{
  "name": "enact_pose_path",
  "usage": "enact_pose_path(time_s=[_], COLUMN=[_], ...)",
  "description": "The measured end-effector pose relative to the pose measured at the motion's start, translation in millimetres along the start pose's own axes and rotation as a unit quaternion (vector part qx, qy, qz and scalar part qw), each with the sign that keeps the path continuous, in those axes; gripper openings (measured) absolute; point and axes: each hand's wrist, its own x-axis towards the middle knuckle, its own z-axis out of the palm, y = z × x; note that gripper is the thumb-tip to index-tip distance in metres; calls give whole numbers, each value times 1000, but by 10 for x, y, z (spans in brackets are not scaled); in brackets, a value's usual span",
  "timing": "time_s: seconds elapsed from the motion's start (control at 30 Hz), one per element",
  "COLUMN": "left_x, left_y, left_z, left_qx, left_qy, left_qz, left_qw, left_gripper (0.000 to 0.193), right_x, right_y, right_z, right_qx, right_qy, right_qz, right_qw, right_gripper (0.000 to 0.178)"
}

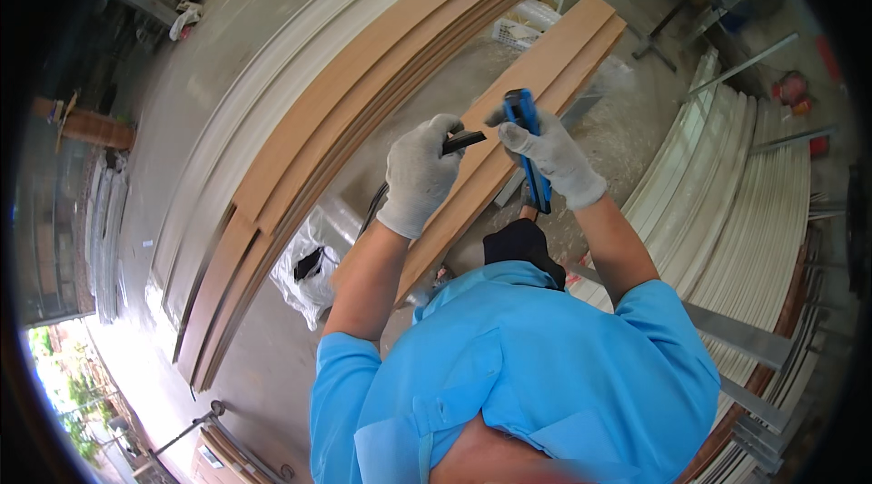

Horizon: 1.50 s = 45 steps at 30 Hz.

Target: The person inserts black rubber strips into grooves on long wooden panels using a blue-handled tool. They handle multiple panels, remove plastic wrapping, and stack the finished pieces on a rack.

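Observation:
In a grey-white work glove, my left hand [423,173] is closed on a black strip [464,142]. The strip's short end sticks out to the right, and a dark length seems to trail behind my wrist. My right hand [556,157], gloved too, is wrapped round a long blue-and-black hand tool [522,110]. The tool stands roughly upright, and my fingers hide part of it, so its exact kind does not show. Strip end and tool are close together but apart. Beneath both hands lie wood-coloured boards [581,34], stacked slightly offset.
A longer stack of wood-coloured and pale panels [363,75] curves along the left. Beside it are a white sack [304,271] and a white plastic basket [518,33]. Many long pale profiles [718,193] lie on a metal rack at the right.

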Motion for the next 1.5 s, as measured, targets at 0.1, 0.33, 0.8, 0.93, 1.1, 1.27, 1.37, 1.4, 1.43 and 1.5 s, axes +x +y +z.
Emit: enact_pose_path(time_s=[0.1, 0.33, 0.8, 0.93, 1.1, 1.27, 1.37, 1.4, 1.43, 1.5], left_x=[535, 1705, 3042, 3247, 3373, 3463, 3550, 3588, 3627, 3704], left_y=[285, 765, 1034, 964, 893, 906, 934, 942, 944, 946], left_z=[483, 1430, 3414, 3688, 3837, 3831, 3806, 3802, 3799, 3806], left_qx=[66, -133, 3, 162, 224, 173, 179, 194, 201, 232], left_qy=[-13, -170, -85, -79, -58, -53, -32, -31, -25, -32], left_qz=[24, -79, 1, 80, 96, 57, 40, 29, 32, 28], left_qw=[997, 973, 996, 980, 968, 982, 983, 980, 979, 972], left_gripper=[28, 24, 17, 12, 10, 15, 29, 35, 41, 53], right_x=[195, 842, 1841, 2066, 2360, 2535, 2574, 2580, 2585, 2589], right_y=[-135, -349, 47, 225, 372, 390, 378, 377, 383, 403], right_z=[-493, -2400, -4803, -5035, -5199, -5260, -5279, -5287, -5292, -5305], right_qx=[12, -126, -216, -181, -158, -186, -209, -216, -211, -199], right_qy=[3, 90, 190, 185, 162, 158, 155, 148, 148, 142], right_qz=[61, 17, 52, 36, 48, 31, 24, 9, 18, 8], right_qw=[998, 988, 956, 965, 973, 969, 965, 965, 966, 970], right_gripper=[26, 21, 16, 13, 16, 15, 17, 19, 19, 19])
